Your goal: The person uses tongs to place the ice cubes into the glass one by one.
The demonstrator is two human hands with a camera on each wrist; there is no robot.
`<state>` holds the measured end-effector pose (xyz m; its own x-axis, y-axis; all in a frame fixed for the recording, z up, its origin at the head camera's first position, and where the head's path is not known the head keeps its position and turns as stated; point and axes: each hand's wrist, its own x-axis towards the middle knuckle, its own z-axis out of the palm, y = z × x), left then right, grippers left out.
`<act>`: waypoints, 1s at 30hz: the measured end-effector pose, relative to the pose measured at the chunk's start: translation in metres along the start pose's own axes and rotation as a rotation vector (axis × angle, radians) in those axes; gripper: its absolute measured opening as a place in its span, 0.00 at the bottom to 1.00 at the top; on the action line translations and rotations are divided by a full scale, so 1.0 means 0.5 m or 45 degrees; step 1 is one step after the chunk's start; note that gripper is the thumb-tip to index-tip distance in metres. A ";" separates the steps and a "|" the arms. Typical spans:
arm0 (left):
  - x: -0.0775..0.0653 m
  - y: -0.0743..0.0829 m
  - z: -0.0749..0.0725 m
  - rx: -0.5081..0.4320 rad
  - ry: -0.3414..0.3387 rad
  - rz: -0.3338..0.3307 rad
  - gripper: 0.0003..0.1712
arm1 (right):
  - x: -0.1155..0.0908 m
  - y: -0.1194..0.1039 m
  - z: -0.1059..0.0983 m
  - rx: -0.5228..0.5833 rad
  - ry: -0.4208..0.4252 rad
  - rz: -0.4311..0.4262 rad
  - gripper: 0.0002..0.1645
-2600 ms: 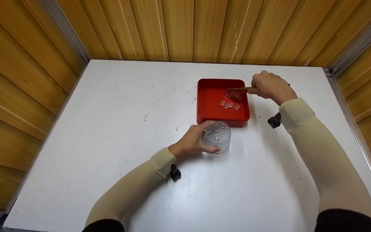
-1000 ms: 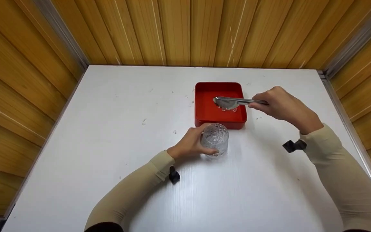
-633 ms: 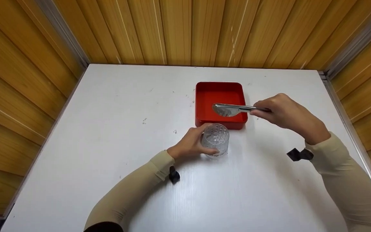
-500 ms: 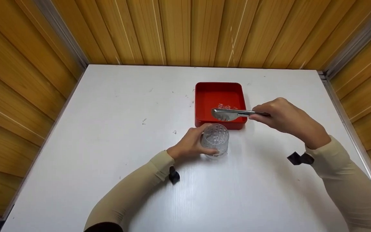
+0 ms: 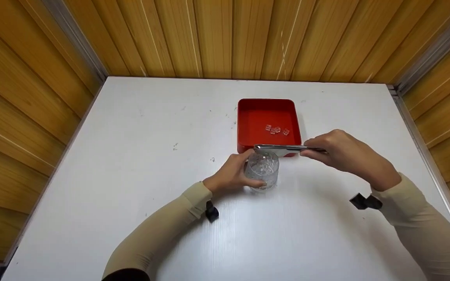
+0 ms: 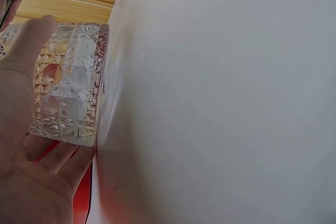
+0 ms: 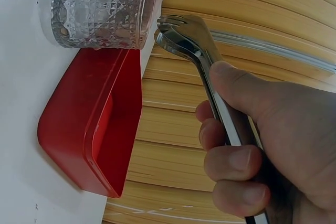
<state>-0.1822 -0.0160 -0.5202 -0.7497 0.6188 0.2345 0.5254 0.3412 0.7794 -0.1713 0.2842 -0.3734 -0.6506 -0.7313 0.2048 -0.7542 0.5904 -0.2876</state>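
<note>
The left hand (image 5: 229,172) wraps the left side of a cut-glass tumbler (image 5: 265,170), near side of a red tray (image 5: 254,117). The right hand (image 5: 342,155), farther right, grips metal serving tongs (image 5: 280,148), tips above the tumbler's far rim.

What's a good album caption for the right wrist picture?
Right hand grips metal tongs near a patterned glass tumbler and a red tray.

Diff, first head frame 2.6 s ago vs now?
The right hand has brought the metal tongs from inside the red tray toward the person, to over the rim of the cut-glass tumbler. It gripped the tongs throughout; can't tell if they carry anything. Unchanged: left hand gripping the tumbler, tray in place, clear cubes lying in it.
</note>
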 end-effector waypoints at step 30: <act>-0.002 0.005 -0.003 0.008 -0.009 -0.026 0.51 | -0.003 -0.004 0.021 -0.023 -0.037 0.115 0.15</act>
<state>-0.1809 -0.0169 -0.5175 -0.7576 0.6166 0.2141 0.5122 0.3583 0.7806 -0.1677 0.2806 -0.3830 -0.7131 -0.6844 0.1518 -0.6944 0.6601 -0.2865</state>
